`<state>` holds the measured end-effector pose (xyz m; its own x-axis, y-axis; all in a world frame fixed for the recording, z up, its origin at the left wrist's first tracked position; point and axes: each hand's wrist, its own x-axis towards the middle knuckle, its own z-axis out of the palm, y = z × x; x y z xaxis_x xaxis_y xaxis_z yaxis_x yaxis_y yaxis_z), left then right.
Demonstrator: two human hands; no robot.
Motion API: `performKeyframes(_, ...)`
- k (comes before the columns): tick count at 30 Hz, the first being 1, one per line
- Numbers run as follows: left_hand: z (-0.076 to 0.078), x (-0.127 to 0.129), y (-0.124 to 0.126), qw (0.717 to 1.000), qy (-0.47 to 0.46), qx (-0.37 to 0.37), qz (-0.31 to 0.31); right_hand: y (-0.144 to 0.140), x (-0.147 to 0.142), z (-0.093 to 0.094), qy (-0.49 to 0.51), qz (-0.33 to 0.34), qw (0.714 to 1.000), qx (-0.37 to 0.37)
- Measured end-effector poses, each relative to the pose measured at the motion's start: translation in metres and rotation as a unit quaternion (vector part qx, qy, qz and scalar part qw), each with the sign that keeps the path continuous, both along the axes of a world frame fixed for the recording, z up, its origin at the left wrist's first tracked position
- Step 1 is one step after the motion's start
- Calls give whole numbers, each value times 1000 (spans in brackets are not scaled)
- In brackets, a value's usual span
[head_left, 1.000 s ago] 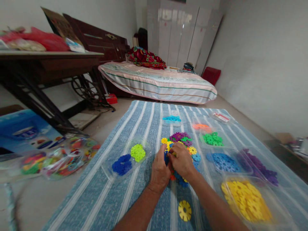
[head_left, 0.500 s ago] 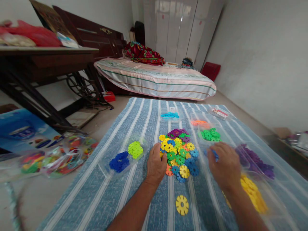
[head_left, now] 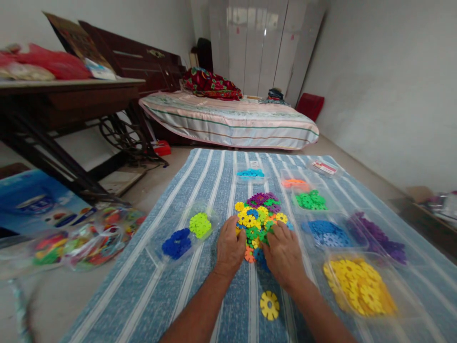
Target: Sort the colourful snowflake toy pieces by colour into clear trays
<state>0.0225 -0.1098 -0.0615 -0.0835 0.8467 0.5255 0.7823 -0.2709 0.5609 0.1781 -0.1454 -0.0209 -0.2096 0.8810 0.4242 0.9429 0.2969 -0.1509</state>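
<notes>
Both hands rest palm-down on the near edge of the mixed pile [head_left: 260, 216] of coloured discs on the striped mat [head_left: 200, 295]. From the left hand [head_left: 230, 247] the pile lies at one o'clock; from the right hand [head_left: 283, 255], at eleven. Fingers curl loosely into the discs; whether either pinches one I cannot tell. One loose yellow disc [head_left: 269, 305] lies at six o'clock.
</notes>
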Motion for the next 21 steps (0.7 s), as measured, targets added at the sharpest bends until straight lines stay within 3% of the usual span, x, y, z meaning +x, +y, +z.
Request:
performKeyframes(6,-1,-1,0,1000,2,4,0,1,7,-4,60,49,992,96)
performKeyframes(10,-4,-1,1,1000,-2,7,-1,23,33,15,62,44,991,108)
performKeyframes(13,-5,-1,1,1000,-2,9,-1,47,63,39,12,-62,988,141)
performKeyframes(16,-6,-1,2,1000,-2,13,-2,60,80,57,-22,-194,966,167)
performKeyframes(18,-6,-1,2,1000,-3,13,-1,58,75,59,-26,-197,970,140)
performKeyframes(21,-6,0,2,1000,-7,11,3,44,48,46,-42,-117,992,29)
